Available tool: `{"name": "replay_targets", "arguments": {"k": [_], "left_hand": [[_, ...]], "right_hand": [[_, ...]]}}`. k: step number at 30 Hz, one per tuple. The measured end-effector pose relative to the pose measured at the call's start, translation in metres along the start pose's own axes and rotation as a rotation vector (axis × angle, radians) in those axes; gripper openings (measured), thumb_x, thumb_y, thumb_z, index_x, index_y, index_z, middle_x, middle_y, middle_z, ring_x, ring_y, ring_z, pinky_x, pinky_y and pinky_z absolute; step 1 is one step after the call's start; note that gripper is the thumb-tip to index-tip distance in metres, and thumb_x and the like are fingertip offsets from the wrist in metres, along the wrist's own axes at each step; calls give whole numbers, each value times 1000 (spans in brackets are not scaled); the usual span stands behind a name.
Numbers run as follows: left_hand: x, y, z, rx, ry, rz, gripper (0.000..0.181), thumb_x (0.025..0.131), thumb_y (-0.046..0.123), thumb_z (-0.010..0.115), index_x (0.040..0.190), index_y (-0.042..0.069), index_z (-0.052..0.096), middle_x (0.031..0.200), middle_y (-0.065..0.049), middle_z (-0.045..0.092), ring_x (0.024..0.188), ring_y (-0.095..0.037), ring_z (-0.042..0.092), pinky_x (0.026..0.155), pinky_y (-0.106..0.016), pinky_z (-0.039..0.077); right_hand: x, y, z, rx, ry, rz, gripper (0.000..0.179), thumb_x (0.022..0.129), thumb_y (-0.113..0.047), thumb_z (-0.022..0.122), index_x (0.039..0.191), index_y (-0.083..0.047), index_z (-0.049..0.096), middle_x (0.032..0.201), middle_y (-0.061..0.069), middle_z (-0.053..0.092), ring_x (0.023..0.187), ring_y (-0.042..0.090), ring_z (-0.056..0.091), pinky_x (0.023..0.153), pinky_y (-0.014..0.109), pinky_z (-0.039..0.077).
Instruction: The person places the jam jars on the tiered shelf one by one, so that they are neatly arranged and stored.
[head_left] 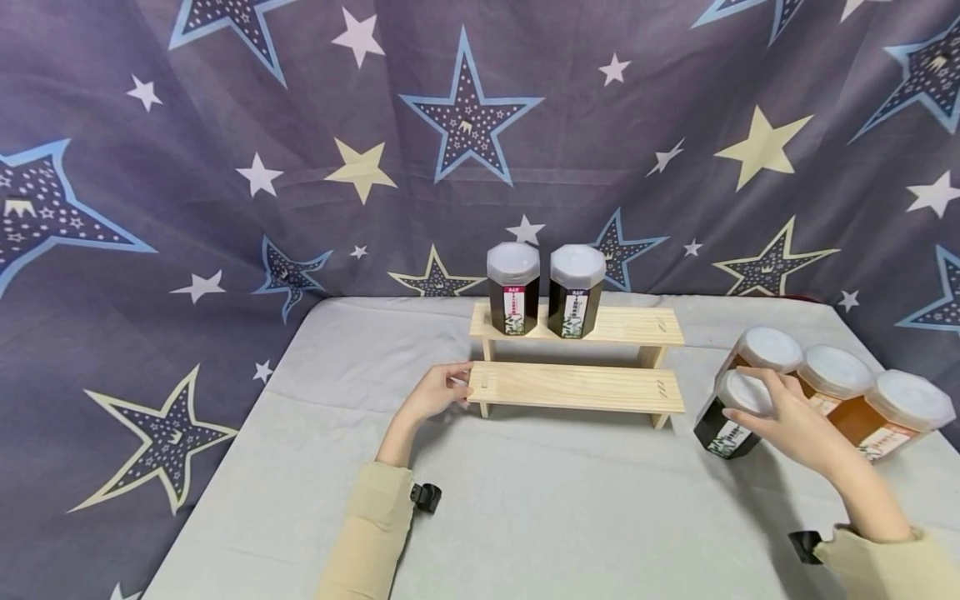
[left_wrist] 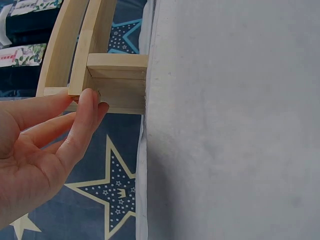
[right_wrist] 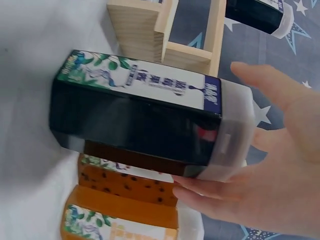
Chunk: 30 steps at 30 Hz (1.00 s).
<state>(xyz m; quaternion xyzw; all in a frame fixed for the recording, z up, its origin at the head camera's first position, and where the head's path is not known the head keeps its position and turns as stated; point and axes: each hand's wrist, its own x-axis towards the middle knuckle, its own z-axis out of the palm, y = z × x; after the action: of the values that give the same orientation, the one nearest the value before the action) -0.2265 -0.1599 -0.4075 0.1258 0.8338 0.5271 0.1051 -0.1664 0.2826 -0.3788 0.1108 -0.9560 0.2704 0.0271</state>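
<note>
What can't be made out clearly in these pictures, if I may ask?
Head view: fine print on the pink-labelled jar, too small.
Head view: much of the leftmost amber jar, hidden by the front dark jar and right hand.
Left wrist view: part of the pink-labelled jar, beyond the left edge.
Right wrist view: part of the lowest amber jar, beyond the bottom edge.

Plain beige left sleeve [head_left: 367, 529] and right sleeve [head_left: 885, 562], black left wrist camera [head_left: 427, 497] and right wrist camera [head_left: 807, 547]
The fabric looks matte and softly creased, the sleeve nearer the left edge of the cloth-covered table [head_left: 525, 517] folded a little by its cuff [head_left: 387, 473]. Each camera is small, dark and compact, standing out from the inner side of the wrist. Beyond the cuffs, the left hand [head_left: 433, 392] and right hand [head_left: 798, 429] are bare.
</note>
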Motion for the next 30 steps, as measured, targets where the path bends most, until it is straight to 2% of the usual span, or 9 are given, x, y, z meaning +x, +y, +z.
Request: {"name": "replay_targets", "arguments": {"k": [6, 12, 16, 25, 30], "left_hand": [[13, -26, 1, 26, 24, -19, 46, 81, -6, 53, 125, -13, 41, 99, -25, 57, 65, -32, 62, 65, -42, 51], [13, -27, 2, 12, 20, -8, 46, 81, -7, 53, 124, -14, 41, 100, -27, 56, 65, -32, 62, 65, -43, 51], [13, -27, 2, 15, 23, -12, 46, 80, -7, 52, 125, -13, 41, 100, -26, 57, 65, -32, 62, 66, -43, 51], [13, -25, 1, 21, 40, -39, 47, 80, -6, 54, 125, -10, 42, 99, -23, 58, 64, -28, 62, 66, -42, 51], [13, -24, 1, 21, 31, -21, 47, 80, -7, 53, 125, -12, 41, 99, -24, 57, 64, -30, 62, 66, -42, 51]], "right_hand": [[-2, 2, 10, 19, 85, -2, 58, 83, -25, 61, 124, 2, 31, 113, 37, 32, 100, 48, 29, 64, 61, 34], [-2, 4, 19, -3, 141, 40, 58, 80, -23, 64, 122, -1, 32, 99, 38, 34, 84, 44, 36, 53, 49, 35], [-1, 4, 25, -31, 191, 72, 59, 77, -23, 67, 121, -1, 34, 95, 38, 33, 76, 46, 40, 49, 49, 35], [-1, 2, 29, -48, 301, 99, 56, 74, -25, 70, 119, -4, 42, 95, 41, 41, 87, 50, 38, 54, 55, 31], [-2, 3, 31, -24, 349, 111, 57, 72, -28, 72, 119, -6, 48, 99, 37, 43, 88, 47, 40, 52, 55, 33]]}}
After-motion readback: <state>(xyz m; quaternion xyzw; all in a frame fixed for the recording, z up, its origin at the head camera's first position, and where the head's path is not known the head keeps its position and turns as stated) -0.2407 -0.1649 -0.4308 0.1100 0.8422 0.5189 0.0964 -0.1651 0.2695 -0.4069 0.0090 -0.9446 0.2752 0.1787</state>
